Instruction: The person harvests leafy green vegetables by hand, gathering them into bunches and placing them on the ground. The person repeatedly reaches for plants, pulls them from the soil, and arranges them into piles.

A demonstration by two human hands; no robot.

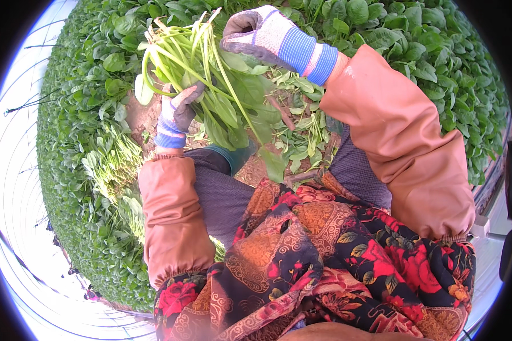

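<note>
My left hand point(178, 111), in a grey-palmed knit glove with a blue cuff, grips a loose bunch of leafy greens point(187, 64) that look like spinach. The pale stems and root ends point up and away from me, while the broad leaves hang towards my knees. One long-stemmed leaf point(274, 164) droops lowest. Just right of the bunch is my right hand point(266, 36), gloved alike, with its fingers curled in beside the upper leaves. Whether anything is pinched in those fingers is hidden.
Loose leaves and stems point(305, 132) litter the soil between my legs, near a brown stick-like piece point(280, 111). Bundled greens point(117, 164) lie left of my left forearm. Dense growing greens point(414, 51) surround me. Pale sheeting with curved lines point(15, 204) borders the far left.
</note>
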